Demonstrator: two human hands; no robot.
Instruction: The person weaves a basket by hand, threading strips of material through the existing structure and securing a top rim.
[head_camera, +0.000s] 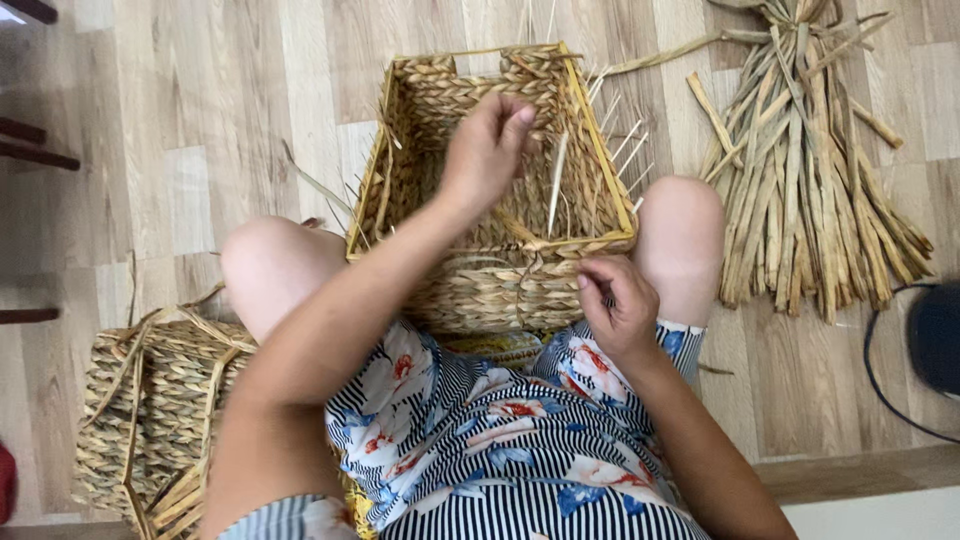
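A rectangular woven straw basket (450, 90) rests between my knees, open side up, with thin pale stakes sticking out of its right rim. My left hand (487, 148) reaches over the inside of the basket, fingers pinched on a strand of straw. My right hand (617, 305) sits at the basket's near right corner, fingers curled around a thin strand by the rim. My lap is covered by a striped, flowered cloth (500, 440).
A bundle of dried straw stalks (810, 180) lies on the wooden floor to the right. Another woven basket (150, 400) lies at my left side. A dark object with a black cable (935, 340) sits at the far right edge. Dark furniture legs (35, 150) stand at the left.
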